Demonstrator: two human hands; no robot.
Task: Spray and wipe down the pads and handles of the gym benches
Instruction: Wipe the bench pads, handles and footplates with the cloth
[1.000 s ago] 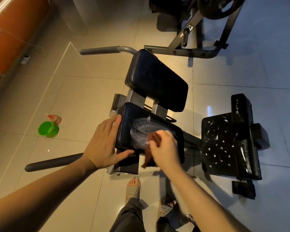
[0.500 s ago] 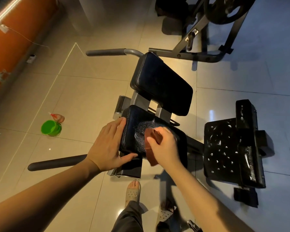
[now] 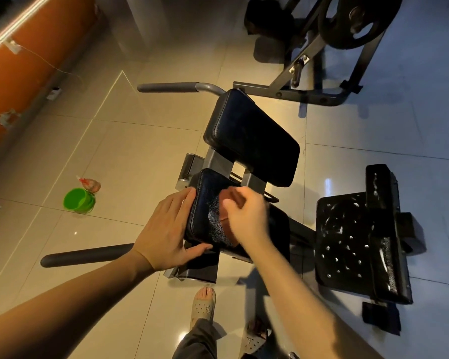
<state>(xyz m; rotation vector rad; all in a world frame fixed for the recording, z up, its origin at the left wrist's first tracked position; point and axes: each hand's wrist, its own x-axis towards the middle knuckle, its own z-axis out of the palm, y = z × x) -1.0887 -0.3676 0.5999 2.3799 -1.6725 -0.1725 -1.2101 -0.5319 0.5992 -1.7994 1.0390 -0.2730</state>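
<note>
1. The left hand (image 3: 166,229) lies against the left edge of the lower pad (image 3: 205,203). Its fingers are straight and the thumb runs along the near edge. Its grip is open and closes round nothing. I think it only steadies the pad against the rubbing.
2. The right hand (image 3: 246,218) has its grip closed round a brown cloth (image 3: 227,225), which is pressed on the middle of the pad's top. The hand is blurred, so I cannot tell the exact place of each finger.
3. White streaks of cleaner show on the pad between the cloth and the left edge. That part seems not yet wiped dry.
4. The upper pad (image 3: 252,141) stands just behind, tilted and dark. The far handle (image 3: 166,87) and the near handle (image 3: 88,253) both point left, and no hand touches them.
5. The second bench (image 3: 347,242), well apart at the right, carries many white drops. It looks sprayed and is probably waiting for the cloth.
6. The floor (image 3: 127,156) is glossy beige tile. A green bucket (image 3: 78,200) and a spray bottle (image 3: 90,183) stand close together toward its left edge, probably put there to be away from the feet.
7. An orange wall (image 3: 24,60) runs along the far left side, and a weight plate (image 3: 353,22) on a rack is at the far right. The light is dim and warm.
</note>
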